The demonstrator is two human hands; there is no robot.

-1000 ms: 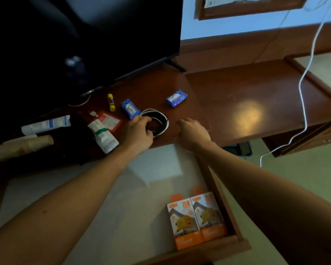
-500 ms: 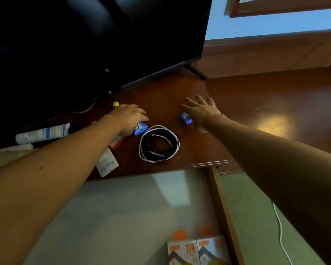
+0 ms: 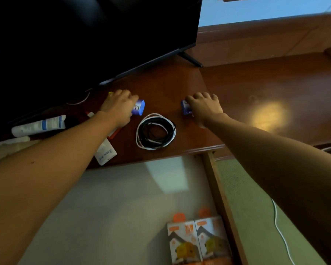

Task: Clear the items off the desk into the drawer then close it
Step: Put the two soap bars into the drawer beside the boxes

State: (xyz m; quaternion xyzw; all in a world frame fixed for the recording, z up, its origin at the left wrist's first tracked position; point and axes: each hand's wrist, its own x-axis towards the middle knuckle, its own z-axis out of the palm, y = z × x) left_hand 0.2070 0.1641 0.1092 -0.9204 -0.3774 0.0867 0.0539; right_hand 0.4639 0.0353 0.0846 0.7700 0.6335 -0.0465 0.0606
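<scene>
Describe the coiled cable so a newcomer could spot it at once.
Start at the desk edge above the open drawer. Between the two hands lies the cable, a flat black-and-white coil, the only round, looped thing among packets and tubes.

Both forearms are bare — no sleeves, watch or rings on the hands (image 3: 120,106).

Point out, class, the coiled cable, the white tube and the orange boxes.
coiled cable (image 3: 155,131), head view, its white outer loop
white tube (image 3: 39,125), head view, middle of its body
orange boxes (image 3: 197,243), head view, their printed fronts
</scene>
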